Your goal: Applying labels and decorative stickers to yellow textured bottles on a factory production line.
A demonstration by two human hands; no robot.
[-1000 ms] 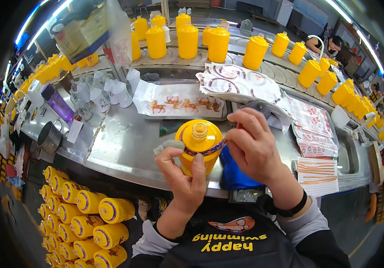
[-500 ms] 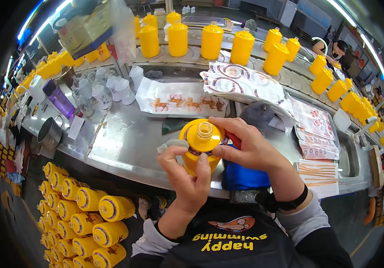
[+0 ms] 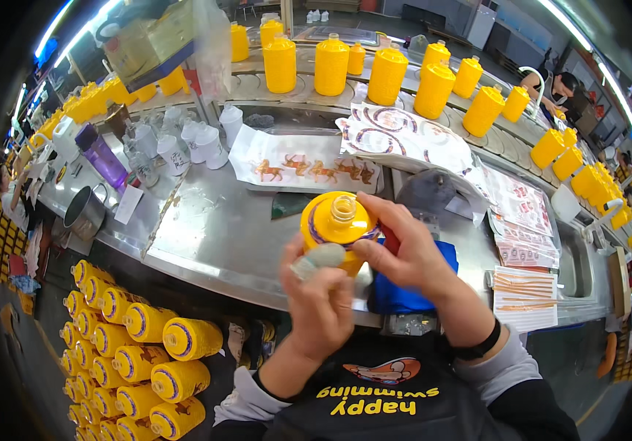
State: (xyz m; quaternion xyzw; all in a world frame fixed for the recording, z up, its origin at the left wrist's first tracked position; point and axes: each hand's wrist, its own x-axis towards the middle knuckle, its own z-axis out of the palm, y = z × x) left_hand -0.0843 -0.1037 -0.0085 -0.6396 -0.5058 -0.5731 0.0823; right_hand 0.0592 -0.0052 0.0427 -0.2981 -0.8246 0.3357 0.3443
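A yellow bottle with a clear, uncapped threaded neck stands tilted slightly in front of me, a dark patterned decal band around its shoulder. My right hand grips it from the right, fingers behind and thumb in front. Something red shows under that palm, too hidden to name. At the bottle's lower left is my left hand, its fingers bent and blurred. One of its fingers wears a grey cloth cover, held against or close to the bottle's side. Whether the left hand grips anything is not visible.
Decal sheets lie behind the bottle, with more stacked sheets to the right. A blue cloth rests near the bench edge. Yellow bottles ride a conveyor beyond; several others stand stacked lower left. A metal pot is left.
The left hand's covered finger has swung from the bottle's left side across its front, with the hand more curled. The right hand still grips the bottle. Conveyor bottles have shifted right.
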